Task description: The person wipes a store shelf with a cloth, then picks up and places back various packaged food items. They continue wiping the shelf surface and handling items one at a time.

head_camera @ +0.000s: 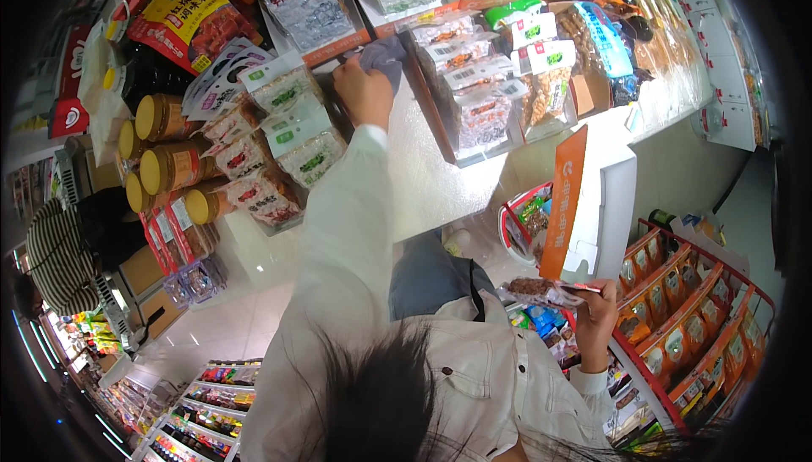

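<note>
My left hand grips a crumpled grey cloth against the white display table, in the gap between rows of packaged food. On its left are vacuum-packed bags with white-and-green labels; on its right is a tray of clear packets. My right hand, low on the right, holds a clear packet of dark brown food. A white cardboard box with an orange printed panel stands tilted just above that hand, its lower edge at my fingers. Whether the fingers also grip the box is hard to tell.
Gold-lidded jars and a yellow-and-red seasoning pouch crowd the table's left. Boxed vacuum packs line the back. A red-rimmed basket sits below the table edge; a red-framed rack of orange packs stands right. Someone in stripes is far left.
</note>
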`<act>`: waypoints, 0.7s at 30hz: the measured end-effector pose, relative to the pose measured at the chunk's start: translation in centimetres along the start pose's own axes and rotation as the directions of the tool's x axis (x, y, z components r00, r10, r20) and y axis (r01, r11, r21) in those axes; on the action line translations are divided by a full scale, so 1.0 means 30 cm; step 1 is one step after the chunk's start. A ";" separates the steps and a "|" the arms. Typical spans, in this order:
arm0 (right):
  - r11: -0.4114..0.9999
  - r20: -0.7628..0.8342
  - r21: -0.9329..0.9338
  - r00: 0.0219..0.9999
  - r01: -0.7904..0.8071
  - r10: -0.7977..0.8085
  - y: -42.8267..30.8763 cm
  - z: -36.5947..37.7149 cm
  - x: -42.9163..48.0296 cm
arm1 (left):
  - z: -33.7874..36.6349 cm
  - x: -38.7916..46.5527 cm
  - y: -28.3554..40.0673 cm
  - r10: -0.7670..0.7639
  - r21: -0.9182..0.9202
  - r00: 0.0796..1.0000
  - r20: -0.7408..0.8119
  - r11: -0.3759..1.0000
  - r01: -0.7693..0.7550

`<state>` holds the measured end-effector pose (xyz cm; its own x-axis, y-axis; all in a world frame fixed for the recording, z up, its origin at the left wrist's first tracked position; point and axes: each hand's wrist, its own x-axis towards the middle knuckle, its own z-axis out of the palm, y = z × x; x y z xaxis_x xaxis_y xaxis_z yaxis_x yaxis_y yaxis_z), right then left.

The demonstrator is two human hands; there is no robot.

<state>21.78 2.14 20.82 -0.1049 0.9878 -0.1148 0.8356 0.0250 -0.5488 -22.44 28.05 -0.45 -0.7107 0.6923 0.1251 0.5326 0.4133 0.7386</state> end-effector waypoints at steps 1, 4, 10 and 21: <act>1.000 -0.001 0.000 1.000 -0.004 0.004 0.004 0.001 -0.002 | 0.056 0.030 -0.017 0.000 0.030 1.000 -0.015 1.000 0.001; 0.997 0.012 0.052 0.998 -0.061 0.061 -0.001 0.011 -0.010 | 0.161 0.070 -0.004 -0.162 0.121 0.985 0.055 0.981 0.154; 0.996 -0.001 0.077 0.999 -0.040 0.041 0.013 0.035 -0.036 | 0.192 0.007 -0.044 0.089 0.296 0.951 0.295 0.938 -0.180; 0.996 0.083 0.091 0.996 0.017 -0.024 0.026 0.020 -0.089 | 0.064 -0.532 -0.093 0.289 0.436 0.913 0.289 0.809 -0.394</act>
<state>22.40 -0.58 20.20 -0.1697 0.9707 -0.1701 0.7810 0.0272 -0.6240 -11.71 17.00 -5.76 -0.3622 0.9220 0.1365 0.9114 0.3197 0.2591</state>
